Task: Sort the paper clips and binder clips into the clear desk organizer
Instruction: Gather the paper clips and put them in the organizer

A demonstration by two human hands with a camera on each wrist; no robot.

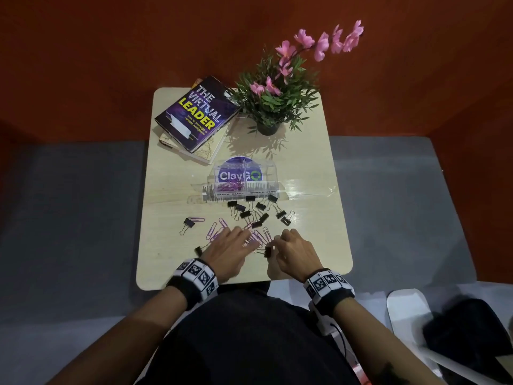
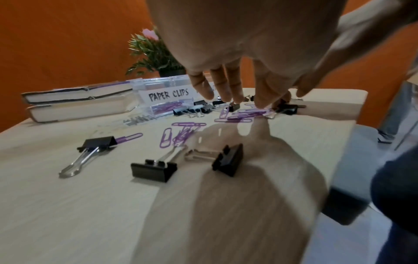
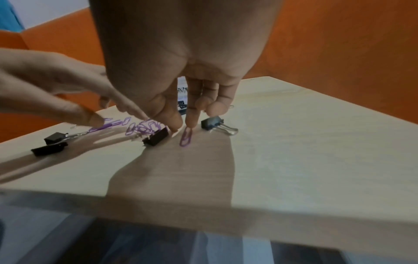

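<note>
Both hands down among the loose clips at the table's near edge.

Head view: the left hand (image 1: 227, 252) lies spread over purple paper clips (image 1: 259, 236); the right hand (image 1: 294, 252) curls beside a black binder clip (image 1: 268, 252), and the clear desk organizer (image 1: 241, 179) stands beyond the scattered clips, apart from both hands.
Left wrist view: straight fingers (image 2: 228, 85) reach down to the purple pile, the "PAPER CLIPS" compartment (image 2: 168, 94) just behind.
Right wrist view: thumb and forefinger tips (image 3: 191, 123) press the table at one paper clip (image 3: 186, 137); whether they pinch it, I cannot tell.
</note>
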